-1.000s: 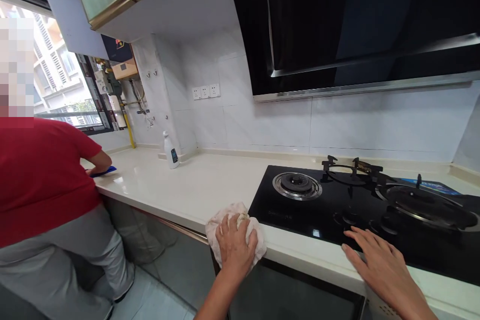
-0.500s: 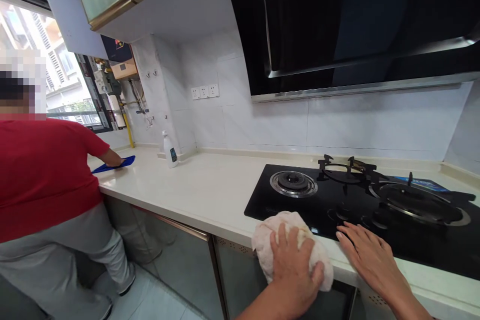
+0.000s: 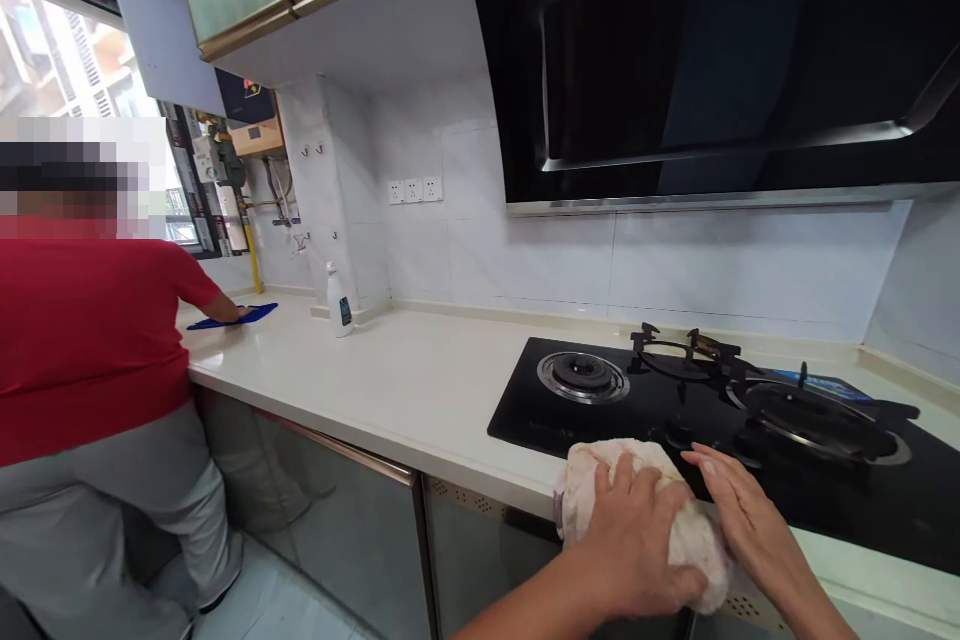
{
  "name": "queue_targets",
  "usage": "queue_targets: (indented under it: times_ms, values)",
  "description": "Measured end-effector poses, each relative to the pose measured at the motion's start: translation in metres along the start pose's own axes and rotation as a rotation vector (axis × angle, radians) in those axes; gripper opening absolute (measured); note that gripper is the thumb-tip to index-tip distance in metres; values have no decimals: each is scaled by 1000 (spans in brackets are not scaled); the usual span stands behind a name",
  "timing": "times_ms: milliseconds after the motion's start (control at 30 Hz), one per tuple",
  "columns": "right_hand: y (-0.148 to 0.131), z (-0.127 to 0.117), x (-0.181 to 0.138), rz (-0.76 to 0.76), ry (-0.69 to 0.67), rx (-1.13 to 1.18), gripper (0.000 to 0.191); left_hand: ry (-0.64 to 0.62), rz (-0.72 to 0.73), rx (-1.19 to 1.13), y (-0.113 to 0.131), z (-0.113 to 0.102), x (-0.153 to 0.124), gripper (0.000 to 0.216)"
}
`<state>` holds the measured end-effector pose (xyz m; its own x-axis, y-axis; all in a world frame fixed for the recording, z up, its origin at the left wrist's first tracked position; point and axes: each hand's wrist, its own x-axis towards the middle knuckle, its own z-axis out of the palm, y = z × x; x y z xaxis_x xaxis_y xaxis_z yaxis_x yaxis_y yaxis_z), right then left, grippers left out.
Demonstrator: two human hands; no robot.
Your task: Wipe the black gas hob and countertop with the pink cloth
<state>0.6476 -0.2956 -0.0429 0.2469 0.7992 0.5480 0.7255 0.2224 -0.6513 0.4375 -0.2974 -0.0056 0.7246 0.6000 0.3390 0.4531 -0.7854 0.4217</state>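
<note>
My left hand point(image 3: 634, 535) grips a pale, bunched cloth point(image 3: 577, 480), its fingers spread over the top. The cloth lies against the front edge of the counter, beside the black gas stove point(image 3: 517, 420), and hangs a little over that edge. My right hand point(image 3: 739, 510) is at the cloth's right side, fingers stretched out and holding nothing. Whether its fingertips touch the cloth or the stove I cannot tell. A round burner point(image 3: 583, 377) sits bare on the stove's left; a black pan support point(image 3: 682, 355) stands behind.
A person in a red shirt point(image 3: 90, 340) bends over the counter point(image 3: 427, 370) at the left, one hand on a blue cloth point(image 3: 259, 314). A white spray bottle point(image 3: 338, 305) stands near the wall corner. The range hood point(image 3: 712, 70) overhangs the stove.
My left hand has moved right along the counter edge with the cloth, which now lies close to my right hand. My right hand has turned more onto its side. The view has shifted slightly.
</note>
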Motion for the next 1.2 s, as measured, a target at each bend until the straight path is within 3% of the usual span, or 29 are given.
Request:
queue_targets:
  times_ms: [100, 233, 367, 467, 600, 733, 833, 967, 1100, 1200]
  values:
    - [-23, 11, -12, -119, -41, 9, 51, 6, 41, -161, -11, -12, -2, 97]
    - [-35, 30, -26, -254, -151, -195, 53, 132, 101, -230, -50, -43, -14, 62]
    - [-52, 38, -26, -298, -163, -466, 66, 331, -141, 9, -108, -85, -32, 37]
    - [-83, 49, -21, -324, -176, -588, 68, 370, -327, 219, -141, -108, -40, 32]
    - [-126, 84, -18, -424, -247, -484, 63, 350, -414, 292, -157, -112, -39, 30]
    - [-143, 118, -17, -452, -302, -409, 65, 285, -439, 299, -160, -104, -38, 31]
    - [-141, 122, -17, -441, -331, -371, 62, 249, -465, 313, -160, -105, -39, 33]
    - [-126, 107, -19, -458, -315, -296, 57, 229, -472, 344, -158, -107, -40, 34]
    - [-91, 73, -26, -444, -236, -307, 57, 229, -463, 383, -158, -106, -40, 35]
    - [-45, 33, -33, -418, -196, -379, 63, 228, -449, 400, -159, -105, -39, 35]
